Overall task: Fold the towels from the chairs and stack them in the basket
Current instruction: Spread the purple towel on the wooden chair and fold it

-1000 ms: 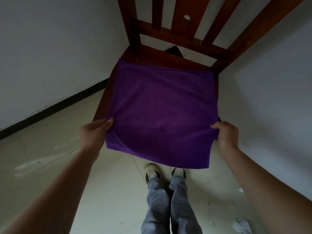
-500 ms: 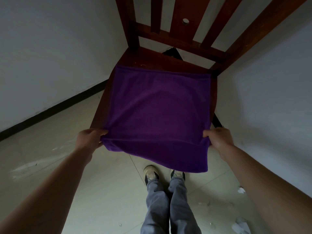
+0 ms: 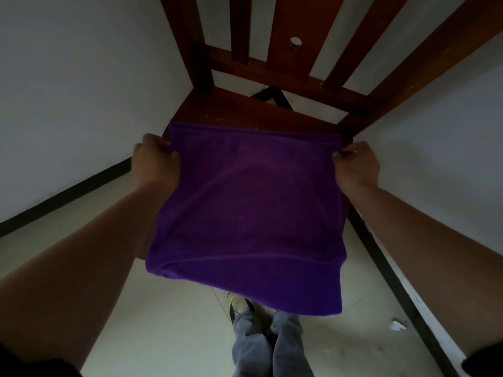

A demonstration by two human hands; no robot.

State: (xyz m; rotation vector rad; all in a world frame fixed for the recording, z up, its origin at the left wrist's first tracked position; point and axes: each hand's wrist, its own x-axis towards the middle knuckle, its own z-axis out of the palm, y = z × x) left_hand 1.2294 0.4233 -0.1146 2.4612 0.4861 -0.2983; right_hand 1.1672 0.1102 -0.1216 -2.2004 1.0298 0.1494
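Nearest the camera, the person's trousers [image 3: 261, 346] and shoes [image 3: 239, 306] stand on the pale floor [image 3: 152, 322], with a paper scrap [image 3: 397, 325] lying to the right. Just above them the towel [image 3: 250, 213], purple and soft, hangs its near edge over the front edge of the chair's seat [image 3: 245, 112]. A rounded crease runs across it about where the seat's front edge should be.

The rest of the towel lies flat on the seat and covers all but a bare strip along the back edge. At its far left corner the left hand [image 3: 156, 161] has its grip pinched on the cloth, fingers curled over the edge. At the far right corner the right hand [image 3: 355, 165] pinches the cloth the same way. The far edge is drawn straight between them and seems to show two hems lying close together. Behind the seat rises the slatted back [image 3: 294, 28], set into a corner of white walls.

I judge this to be the first fold, laid on the seat with the corners being matched. The next move calls for letting go, smoothing the layers, and taking one side across to halve the towel again. The overhang could drag the cloth off the front edge. No basket shows here, so stacking is not yet done.
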